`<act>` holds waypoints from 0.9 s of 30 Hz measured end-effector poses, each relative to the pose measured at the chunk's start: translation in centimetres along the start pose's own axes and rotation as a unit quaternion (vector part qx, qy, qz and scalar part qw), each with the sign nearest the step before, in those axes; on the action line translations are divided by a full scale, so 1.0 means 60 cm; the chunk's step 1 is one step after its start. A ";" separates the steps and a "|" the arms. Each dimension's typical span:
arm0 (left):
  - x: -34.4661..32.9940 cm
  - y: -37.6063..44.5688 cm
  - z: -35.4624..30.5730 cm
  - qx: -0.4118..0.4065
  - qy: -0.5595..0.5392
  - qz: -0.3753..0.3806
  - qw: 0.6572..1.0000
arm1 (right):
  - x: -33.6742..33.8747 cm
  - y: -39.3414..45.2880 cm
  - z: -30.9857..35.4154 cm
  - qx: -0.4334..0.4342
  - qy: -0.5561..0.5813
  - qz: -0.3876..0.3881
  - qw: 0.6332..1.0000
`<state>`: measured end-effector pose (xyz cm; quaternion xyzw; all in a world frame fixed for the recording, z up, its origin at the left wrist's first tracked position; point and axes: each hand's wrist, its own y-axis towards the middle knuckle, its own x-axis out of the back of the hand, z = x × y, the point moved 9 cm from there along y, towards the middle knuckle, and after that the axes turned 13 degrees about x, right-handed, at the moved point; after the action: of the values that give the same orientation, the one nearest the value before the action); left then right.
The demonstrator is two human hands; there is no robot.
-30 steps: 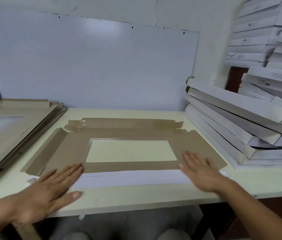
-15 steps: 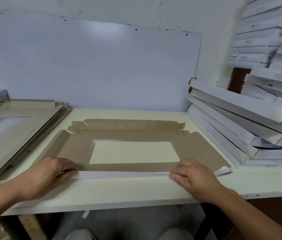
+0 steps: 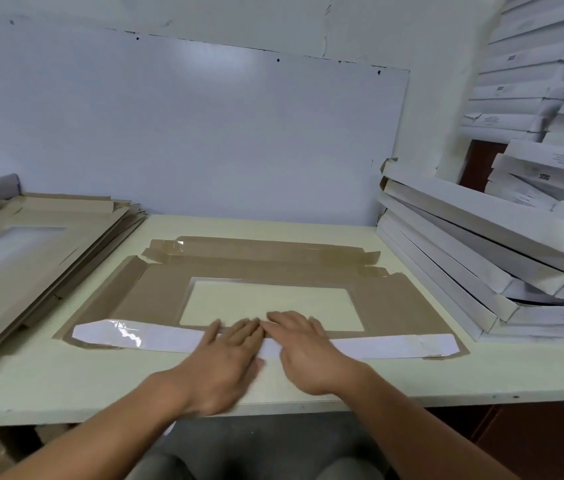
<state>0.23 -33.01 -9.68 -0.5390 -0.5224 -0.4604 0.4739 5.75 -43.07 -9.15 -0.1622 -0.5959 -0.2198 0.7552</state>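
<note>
Both hands lie flat and side by side at lower centre of the frame. The left hand (image 3: 228,355) and right hand (image 3: 308,348) have straight fingers, grip nothing, and their fingertips nearly meet. They press down on the white flap (image 3: 155,339), a long glossy strip folded back over the near edge of the brown box blank (image 3: 394,306). Pressing at the middle of the strip probably sets the crease there, so the fold can be smoothed out toward both ends.

The blank lies flat at centre frame, printed side down, its cut-out window (image 3: 270,306) showing the pale table (image 3: 65,386) beneath. Its far and side flaps lie unfolded, so the box looks barely begun.

A stack of flat blanks (image 3: 31,244) sits at the left edge, likely the supply, close enough to draw from. Folded white boxes (image 3: 481,244) pile up at the right, likely finished work set aside. A pale panel (image 3: 187,133) backs the table across the upper frame.
</note>
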 end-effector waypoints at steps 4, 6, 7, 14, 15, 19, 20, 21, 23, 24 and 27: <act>-0.014 0.016 -0.004 0.009 0.023 0.106 0.994 | -0.014 0.010 -0.023 -0.039 -0.015 0.048 0.998; -0.007 0.008 0.036 0.011 0.029 0.130 0.991 | -0.010 -0.014 -0.060 -0.056 -0.024 0.060 0.996; -0.001 0.003 0.066 0.023 0.028 0.132 0.991 | -0.007 -0.031 -0.085 -0.068 -0.023 0.061 0.996; 0.025 -0.033 0.250 0.148 0.017 0.112 0.982 | 0.033 -0.171 -0.253 -0.188 -0.034 0.061 0.980; 0.026 -0.038 0.268 0.164 0.019 0.109 0.980 | 0.038 -0.186 -0.261 -0.189 -0.025 0.061 0.980; 0.047 -0.056 0.341 0.243 0.062 0.081 0.965 | 0.076 -0.222 -0.245 -0.150 -0.027 -0.001 0.988; 0.051 -0.059 0.350 0.260 0.077 0.072 0.960 | 0.090 -0.225 -0.232 -0.131 -0.031 -0.023 0.991; 0.057 -0.060 0.353 0.273 0.092 0.054 0.956 | 0.103 -0.225 -0.217 -0.113 -0.031 -0.037 0.992; 0.084 -0.062 0.331 0.281 0.153 -0.030 0.947 | 0.117 -0.216 -0.187 -0.096 -0.033 -0.029 0.994; 0.105 -0.065 0.305 0.270 0.170 -0.089 0.943 | 0.113 -0.207 -0.171 -0.094 -0.037 0.000 0.995; 0.154 -0.078 0.193 0.193 0.079 -0.210 0.955 | 0.091 -0.163 -0.107 -0.050 -0.024 0.087 0.995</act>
<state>-4.14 -20.36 -1.81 -0.2776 -0.6637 -0.4806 0.5015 6.96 -55.41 -5.54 -0.2563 -0.5856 -0.1784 0.7480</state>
